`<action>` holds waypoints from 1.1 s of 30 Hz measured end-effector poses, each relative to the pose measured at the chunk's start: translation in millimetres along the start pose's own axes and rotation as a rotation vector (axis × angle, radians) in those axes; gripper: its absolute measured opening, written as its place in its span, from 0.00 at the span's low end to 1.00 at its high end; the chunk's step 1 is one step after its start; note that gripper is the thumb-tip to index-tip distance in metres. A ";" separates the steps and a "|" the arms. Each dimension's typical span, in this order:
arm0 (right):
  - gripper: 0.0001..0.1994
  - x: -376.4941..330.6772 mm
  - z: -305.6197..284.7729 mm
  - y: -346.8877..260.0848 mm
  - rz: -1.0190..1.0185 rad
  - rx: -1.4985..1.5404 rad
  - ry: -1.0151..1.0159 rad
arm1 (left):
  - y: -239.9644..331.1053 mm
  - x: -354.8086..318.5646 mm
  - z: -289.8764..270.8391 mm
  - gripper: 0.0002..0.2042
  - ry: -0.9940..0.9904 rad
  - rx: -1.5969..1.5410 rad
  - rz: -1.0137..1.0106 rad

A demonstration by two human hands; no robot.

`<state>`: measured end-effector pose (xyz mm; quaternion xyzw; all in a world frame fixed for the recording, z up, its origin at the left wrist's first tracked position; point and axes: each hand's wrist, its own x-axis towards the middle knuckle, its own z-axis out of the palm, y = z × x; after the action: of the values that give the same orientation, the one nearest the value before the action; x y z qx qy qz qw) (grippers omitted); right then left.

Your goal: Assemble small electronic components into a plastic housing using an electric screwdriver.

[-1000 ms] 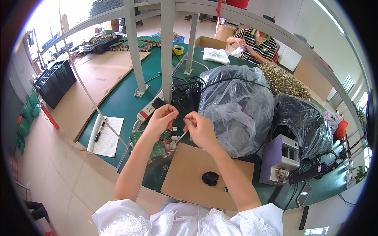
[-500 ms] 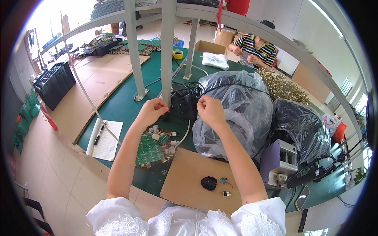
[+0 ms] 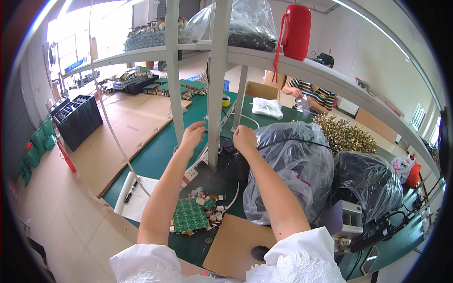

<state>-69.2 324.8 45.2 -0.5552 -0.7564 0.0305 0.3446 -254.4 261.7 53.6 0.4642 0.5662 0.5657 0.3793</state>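
Note:
My left hand [image 3: 192, 137] is raised just left of a white shelf post [image 3: 218, 94], fingers bent together; what they pinch, if anything, is too small to make out. On the post's other side, my right hand [image 3: 245, 139] is closed in a fist at a black cable [image 3: 295, 140]. From there the cable runs right across a big clear plastic bag [image 3: 288, 184] of dark items. Dark coils and a black device [image 3: 231, 158] lie below my hands, partly hidden. Near the post's foot is a white power strip [image 3: 190, 173].
Green circuit boards [image 3: 191, 214] and small parts lie before me beside a cardboard sheet [image 3: 236, 245]. A notepad [image 3: 134, 200] with a pen is at left. A red speaker [image 3: 296, 33] stands on the shelf. Past brass-coloured parts [image 3: 347, 134], a person in stripes [image 3: 321, 98] works.
The view has tipped upward, showing more of the shelf with the red speaker. Both hands have reached farther forward, and the left now sits left of the post with its fingers less curled.

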 end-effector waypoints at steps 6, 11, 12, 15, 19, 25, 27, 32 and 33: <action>0.06 -2.0 18.6 -25.1 -0.251 0.042 -0.087 | -34.4 29.3 1.6 0.16 -0.003 -0.199 -0.180; 0.06 -4.8 20.3 -16.5 -0.336 0.198 -0.042 | -45.1 29.9 2.0 0.10 0.095 0.121 -0.013; 0.06 -6.7 22.0 -14.7 -0.336 0.204 -0.046 | -48.9 24.5 2.3 0.09 0.143 0.307 0.139; 0.07 -10.6 25.8 -8.2 -0.311 0.293 -0.042 | -44.3 4.1 11.8 0.08 0.235 0.544 0.305; 0.08 -15.4 27.3 -19.3 -0.299 0.303 -0.015 | -28.1 -19.6 21.3 0.07 0.405 0.675 0.380; 0.09 -21.5 31.8 -21.1 -0.261 0.299 -0.005 | -22.7 -22.3 40.4 0.06 0.289 0.615 0.459; 0.09 -22.0 27.5 -19.9 -0.254 0.293 -0.002 | -21.7 -22.5 31.0 0.07 0.278 0.595 0.426; 0.10 -18.9 1.7 22.6 -0.088 0.033 -0.182 | -24.8 -47.1 33.9 0.09 -0.165 0.674 0.284; 0.11 -18.2 -2.1 29.6 -0.120 -0.093 -0.250 | -34.4 -48.3 33.3 0.10 -0.267 0.722 0.311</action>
<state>-41.1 319.7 25.2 -0.5163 -0.8258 0.0439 0.2227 -212.4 227.7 12.4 0.7167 0.5973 0.3160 0.1724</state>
